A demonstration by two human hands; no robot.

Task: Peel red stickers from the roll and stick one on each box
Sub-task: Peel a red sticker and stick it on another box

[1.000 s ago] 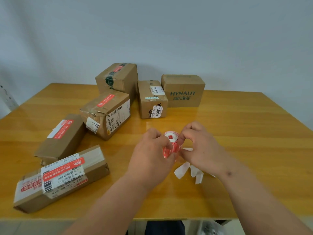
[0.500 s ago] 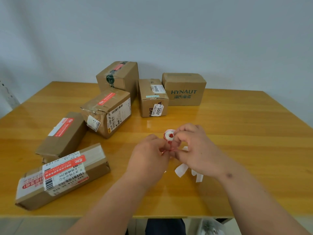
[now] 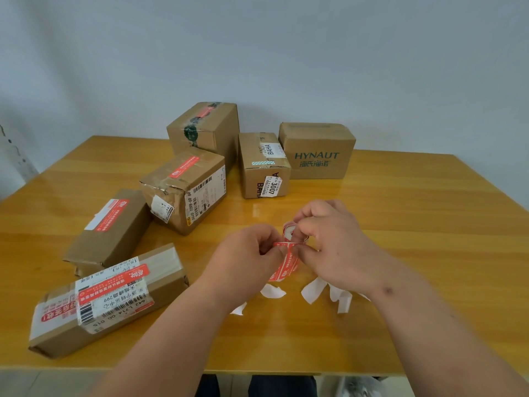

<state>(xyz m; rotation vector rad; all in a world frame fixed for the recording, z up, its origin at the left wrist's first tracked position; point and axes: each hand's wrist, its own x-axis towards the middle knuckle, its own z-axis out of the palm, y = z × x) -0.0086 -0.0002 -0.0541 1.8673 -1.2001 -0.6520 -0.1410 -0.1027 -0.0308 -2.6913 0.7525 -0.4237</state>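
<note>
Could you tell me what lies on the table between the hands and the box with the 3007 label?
In the head view, nothing: only bare, glossy table separates the 3007-label box from the hands, left hand and right hand, which hold the sticker roll.

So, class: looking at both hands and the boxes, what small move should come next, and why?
Probably pull the left hand down and away, peeling the red sticker free of the roll gripped in the right hand. The sticker hangs partly unrolled between them. The HYNAUT box and the BAHA box show no red sticker yet.
</note>
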